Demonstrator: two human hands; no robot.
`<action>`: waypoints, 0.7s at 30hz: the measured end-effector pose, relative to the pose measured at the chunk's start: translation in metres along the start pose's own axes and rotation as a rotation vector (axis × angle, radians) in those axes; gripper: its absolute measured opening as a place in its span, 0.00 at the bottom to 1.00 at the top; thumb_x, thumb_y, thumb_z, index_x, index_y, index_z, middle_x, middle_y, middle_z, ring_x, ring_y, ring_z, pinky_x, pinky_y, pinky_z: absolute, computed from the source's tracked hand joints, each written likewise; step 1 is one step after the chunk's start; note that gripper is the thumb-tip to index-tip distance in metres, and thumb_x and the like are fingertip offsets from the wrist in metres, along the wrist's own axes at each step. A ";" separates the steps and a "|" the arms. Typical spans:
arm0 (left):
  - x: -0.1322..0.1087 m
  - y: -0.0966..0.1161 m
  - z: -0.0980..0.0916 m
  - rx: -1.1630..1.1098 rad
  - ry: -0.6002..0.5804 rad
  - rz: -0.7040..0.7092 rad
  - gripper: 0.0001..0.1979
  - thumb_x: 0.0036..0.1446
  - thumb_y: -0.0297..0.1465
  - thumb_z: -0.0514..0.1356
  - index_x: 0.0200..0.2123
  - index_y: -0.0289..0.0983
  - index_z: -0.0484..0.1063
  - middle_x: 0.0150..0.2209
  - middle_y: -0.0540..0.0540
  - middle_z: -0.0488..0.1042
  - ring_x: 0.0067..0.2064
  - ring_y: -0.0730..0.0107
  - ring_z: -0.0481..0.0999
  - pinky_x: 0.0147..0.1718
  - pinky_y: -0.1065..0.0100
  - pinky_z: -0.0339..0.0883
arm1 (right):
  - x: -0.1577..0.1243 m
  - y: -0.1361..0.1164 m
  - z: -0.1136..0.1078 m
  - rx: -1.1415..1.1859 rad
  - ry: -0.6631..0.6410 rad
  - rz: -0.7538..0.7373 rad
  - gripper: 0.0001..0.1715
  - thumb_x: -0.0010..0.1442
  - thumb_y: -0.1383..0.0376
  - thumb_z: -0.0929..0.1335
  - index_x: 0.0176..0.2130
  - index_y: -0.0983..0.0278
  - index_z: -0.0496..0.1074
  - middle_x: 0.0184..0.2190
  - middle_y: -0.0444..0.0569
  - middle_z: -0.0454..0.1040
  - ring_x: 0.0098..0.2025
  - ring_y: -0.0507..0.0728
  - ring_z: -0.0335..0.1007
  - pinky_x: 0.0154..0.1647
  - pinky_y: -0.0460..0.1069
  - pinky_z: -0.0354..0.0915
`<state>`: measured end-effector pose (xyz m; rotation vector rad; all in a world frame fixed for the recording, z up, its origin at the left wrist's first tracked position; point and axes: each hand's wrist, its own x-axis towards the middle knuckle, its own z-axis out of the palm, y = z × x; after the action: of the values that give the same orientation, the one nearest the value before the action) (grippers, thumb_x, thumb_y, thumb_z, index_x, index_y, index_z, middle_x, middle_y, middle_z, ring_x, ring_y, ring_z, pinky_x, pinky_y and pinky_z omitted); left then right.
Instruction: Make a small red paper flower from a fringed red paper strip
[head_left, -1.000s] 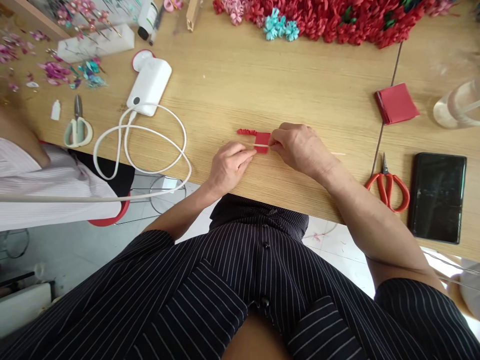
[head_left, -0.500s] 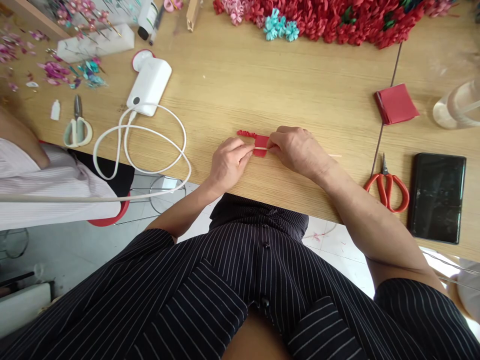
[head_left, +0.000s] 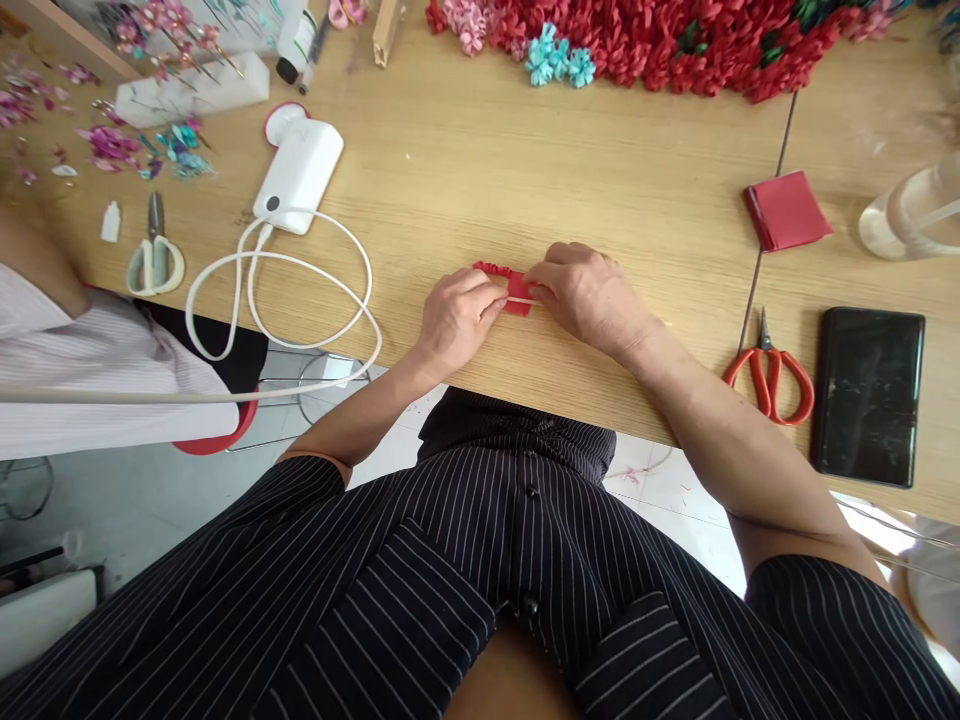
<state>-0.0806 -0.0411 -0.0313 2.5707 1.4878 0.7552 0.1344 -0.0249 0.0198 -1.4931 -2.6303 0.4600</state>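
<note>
A small red sheet (head_left: 517, 306), of paper or cloth, lies flat near the table's front edge. Across it runs a thin pale stick (head_left: 520, 299). My left hand (head_left: 459, 318) has its fingers pinched at the stick's left end. On the other side, the closed fingertips of my right hand (head_left: 589, 300) grip the same stick, and most of its length is hidden under that hand. Just behind the sheet, a crinkled red strip (head_left: 491, 268) reaches toward the left, touching or close to its upper edge.
Red-handled scissors (head_left: 766, 375), a black tablet-like device (head_left: 868, 395), a stack of red squares (head_left: 787, 210) and a clear container (head_left: 900, 225) lie right. Left are a white device (head_left: 300, 175) with a looped cable and white-handled scissors (head_left: 155, 255). Red flowers (head_left: 637, 45) line the back. A person sits left.
The view has shifted slightly. My right hand has moved a little to the left along the stick or with it; my left hand stays almost in place.
</note>
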 end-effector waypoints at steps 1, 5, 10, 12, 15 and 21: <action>0.000 0.000 0.000 0.006 0.001 0.005 0.09 0.70 0.30 0.60 0.40 0.39 0.83 0.36 0.46 0.80 0.42 0.63 0.80 0.45 0.60 0.74 | 0.001 0.000 0.003 -0.003 0.018 -0.011 0.22 0.76 0.64 0.57 0.52 0.62 0.79 0.51 0.58 0.78 0.51 0.63 0.70 0.45 0.54 0.62; -0.002 -0.001 -0.001 0.032 -0.011 0.025 0.11 0.70 0.31 0.60 0.38 0.40 0.83 0.36 0.47 0.80 0.42 0.63 0.79 0.46 0.60 0.74 | 0.005 0.000 0.014 -0.015 0.060 -0.071 0.23 0.76 0.63 0.57 0.55 0.60 0.77 0.51 0.58 0.77 0.52 0.63 0.67 0.45 0.54 0.63; -0.005 -0.001 -0.005 0.050 -0.011 0.058 0.10 0.70 0.30 0.61 0.37 0.40 0.83 0.35 0.47 0.81 0.41 0.63 0.80 0.45 0.59 0.74 | 0.005 0.000 0.016 -0.015 0.059 -0.062 0.22 0.77 0.61 0.58 0.56 0.60 0.76 0.50 0.59 0.76 0.51 0.64 0.68 0.47 0.55 0.63; -0.005 0.000 -0.006 0.057 -0.006 0.067 0.10 0.69 0.29 0.61 0.37 0.39 0.82 0.35 0.47 0.81 0.41 0.63 0.80 0.45 0.60 0.75 | 0.005 0.000 0.016 -0.015 0.055 -0.060 0.22 0.77 0.61 0.58 0.56 0.61 0.76 0.49 0.59 0.76 0.50 0.63 0.69 0.47 0.55 0.63; -0.004 0.001 -0.006 0.062 -0.014 0.064 0.09 0.69 0.28 0.61 0.36 0.38 0.82 0.35 0.47 0.80 0.41 0.63 0.80 0.45 0.60 0.75 | 0.005 -0.001 0.016 -0.013 0.068 -0.061 0.23 0.77 0.61 0.57 0.57 0.62 0.76 0.48 0.58 0.76 0.51 0.63 0.69 0.48 0.55 0.63; 0.000 0.001 -0.005 0.048 -0.047 0.048 0.09 0.69 0.30 0.62 0.34 0.38 0.79 0.35 0.46 0.78 0.42 0.62 0.79 0.46 0.59 0.75 | 0.005 -0.001 0.017 -0.012 0.063 -0.051 0.22 0.76 0.62 0.56 0.54 0.62 0.76 0.49 0.59 0.76 0.51 0.63 0.68 0.48 0.55 0.62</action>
<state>-0.0819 -0.0422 -0.0265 2.6481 1.4535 0.6676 0.1271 -0.0250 0.0036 -1.4154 -2.6203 0.3867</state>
